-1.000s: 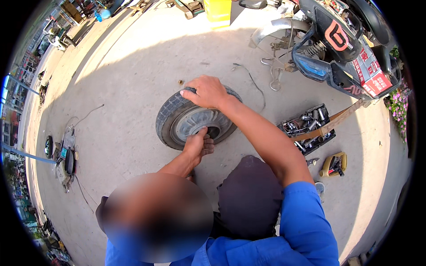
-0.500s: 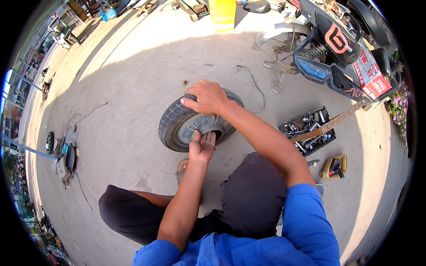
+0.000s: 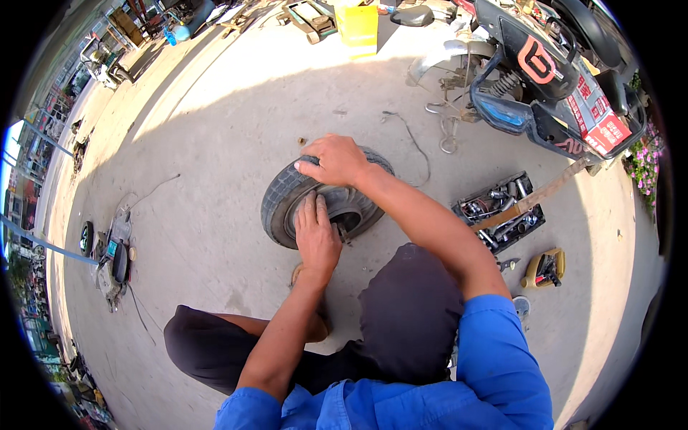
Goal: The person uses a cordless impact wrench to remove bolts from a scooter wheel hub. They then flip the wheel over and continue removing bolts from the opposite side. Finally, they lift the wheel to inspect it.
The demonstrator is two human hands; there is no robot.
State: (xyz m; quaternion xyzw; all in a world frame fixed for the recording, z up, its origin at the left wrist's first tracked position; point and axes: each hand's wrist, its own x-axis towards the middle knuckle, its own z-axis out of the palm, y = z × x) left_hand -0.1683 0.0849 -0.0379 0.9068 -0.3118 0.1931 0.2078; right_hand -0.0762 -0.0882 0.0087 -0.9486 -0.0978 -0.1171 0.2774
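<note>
A small scooter wheel (image 3: 276,209) with a dusty black tyre stands tilted on the concrete in front of my knees. My right hand (image 3: 337,159) grips the top of its tyre, thumb on the tread and fingers over the far side. Against the near face of the hub lies my left hand (image 3: 317,233), fingers stretched out and pointing up toward the rim. Beside those fingers the round, dark hub opening (image 3: 347,221) shows. The far side of the wheel is hidden.
To the right sit a black toolbox (image 3: 502,208) full of sockets and a cut-open yellow container (image 3: 545,269). A partly dismantled scooter (image 3: 516,107) stands beyond. Loose parts (image 3: 113,265) lie at left; a thin cable (image 3: 412,140) lies past the wheel. A yellow box (image 3: 356,30) stands farther off.
My left hand has come out of the hub opening, turned over, and moved up and left onto the hub's face. My right hand keeps its grip on the tyre; the wheel has shifted slightly.
</note>
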